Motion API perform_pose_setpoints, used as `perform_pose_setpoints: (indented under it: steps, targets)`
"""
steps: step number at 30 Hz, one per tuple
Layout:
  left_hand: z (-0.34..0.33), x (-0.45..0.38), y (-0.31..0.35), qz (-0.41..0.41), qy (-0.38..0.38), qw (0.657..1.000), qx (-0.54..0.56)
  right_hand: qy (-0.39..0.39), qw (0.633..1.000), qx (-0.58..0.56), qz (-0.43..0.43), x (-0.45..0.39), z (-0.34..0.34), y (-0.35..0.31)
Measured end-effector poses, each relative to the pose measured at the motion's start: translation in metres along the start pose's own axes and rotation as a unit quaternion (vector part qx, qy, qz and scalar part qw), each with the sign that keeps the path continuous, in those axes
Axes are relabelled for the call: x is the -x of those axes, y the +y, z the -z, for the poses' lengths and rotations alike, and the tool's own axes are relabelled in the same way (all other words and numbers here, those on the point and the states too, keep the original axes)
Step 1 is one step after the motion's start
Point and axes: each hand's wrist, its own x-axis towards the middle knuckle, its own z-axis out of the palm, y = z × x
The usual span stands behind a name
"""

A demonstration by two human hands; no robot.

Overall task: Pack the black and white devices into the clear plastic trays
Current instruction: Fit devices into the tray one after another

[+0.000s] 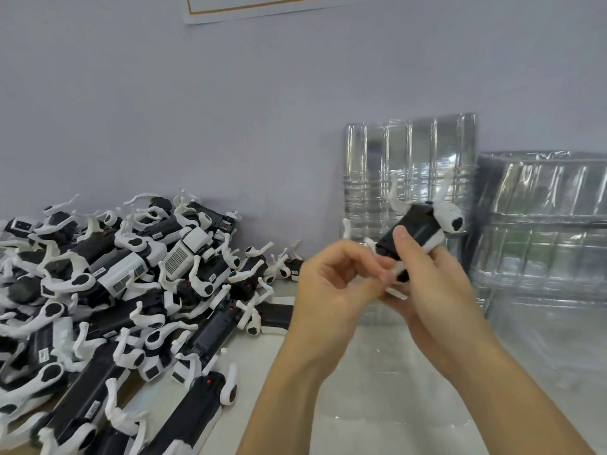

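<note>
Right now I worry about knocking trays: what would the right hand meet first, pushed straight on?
Probably the upright tray leaning on the wall, beyond the device it holds; depth is unclear.

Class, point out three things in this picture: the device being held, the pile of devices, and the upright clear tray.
held device [415,224], head view, on its black body
pile of devices [108,290], head view, mid-heap
upright clear tray [410,152], head view, on its ribbed face

Two hands [335,284] [430,284]; one held device [417,231]; uncountable device pile [115,290]; two tray stacks [410,159] [542,224].
</note>
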Motion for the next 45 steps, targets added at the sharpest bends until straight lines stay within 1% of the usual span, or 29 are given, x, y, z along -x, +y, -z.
perform_pose_setpoints:
  steps: [3,4,5,6,7,9,10,11,13,16,18,20,23,26,29,30,35,41,45]
  targets:
    - [0.004,0.005,0.001,0.045,-0.106,0.992,-0.059,0.089,0.994,0.056,0.029,-0.008,0.011,0.004]
    - [0.007,0.006,0.002,0.054,-0.118,0.989,-0.068,0.104,0.991,0.076,0.034,-0.010,0.016,0.005]
    - [0.011,0.005,0.003,0.058,-0.107,0.990,-0.077,0.116,0.988,0.097,0.038,-0.012,0.021,0.005]
    - [0.015,0.004,0.003,0.058,-0.074,0.991,-0.093,0.122,0.985,0.116,0.043,-0.013,0.025,0.003]
    - [0.019,0.003,0.000,0.058,-0.024,0.991,-0.118,0.122,0.982,0.138,0.052,-0.015,0.031,0.001]
    - [0.030,0.000,-0.008,0.062,0.087,0.975,-0.194,0.108,0.965,0.228,0.073,-0.016,0.042,-0.003]
    - [0.034,0.001,-0.013,0.071,0.121,0.962,-0.236,0.093,0.948,0.293,0.087,-0.016,0.048,-0.004]
    - [0.039,0.002,-0.018,0.084,0.134,0.949,-0.274,0.074,0.924,0.361,0.104,-0.018,0.053,-0.004]
    - [0.045,0.008,-0.031,0.126,0.124,0.927,-0.331,0.028,0.874,0.468,0.126,-0.018,0.059,-0.004]
    - [0.047,0.013,-0.046,0.157,0.110,0.908,-0.372,-0.050,0.828,0.544,0.123,-0.019,0.058,-0.001]
    - [0.046,0.014,-0.048,0.163,0.099,0.904,-0.382,-0.098,0.810,0.566,0.118,-0.017,0.053,0.002]
    - [0.047,0.015,-0.052,0.174,0.077,0.898,-0.396,-0.129,0.808,0.564,0.110,-0.015,0.048,0.007]
    - [0.049,0.016,-0.057,0.210,0.071,0.886,-0.407,-0.141,0.797,0.581,0.081,-0.013,0.043,0.015]
    - [0.051,0.016,-0.058,0.208,0.083,0.889,-0.399,-0.142,0.765,0.625,0.062,-0.011,0.043,0.018]
    - [0.051,0.015,-0.056,0.206,0.083,0.892,-0.393,-0.140,0.720,0.675,0.073,-0.010,0.044,0.020]
    - [0.050,0.015,-0.056,0.206,0.082,0.893,-0.393,-0.139,0.713,0.683,0.075,-0.010,0.044,0.022]
    - [0.049,0.015,-0.058,0.210,0.080,0.890,-0.397,-0.145,0.711,0.684,0.068,-0.009,0.041,0.031]
    - [0.048,0.016,-0.056,0.205,0.095,0.890,-0.395,-0.148,0.714,0.680,0.079,-0.011,0.042,0.034]
    - [0.046,0.016,-0.054,0.203,0.089,0.884,-0.411,-0.150,0.722,0.671,0.081,-0.013,0.043,0.035]
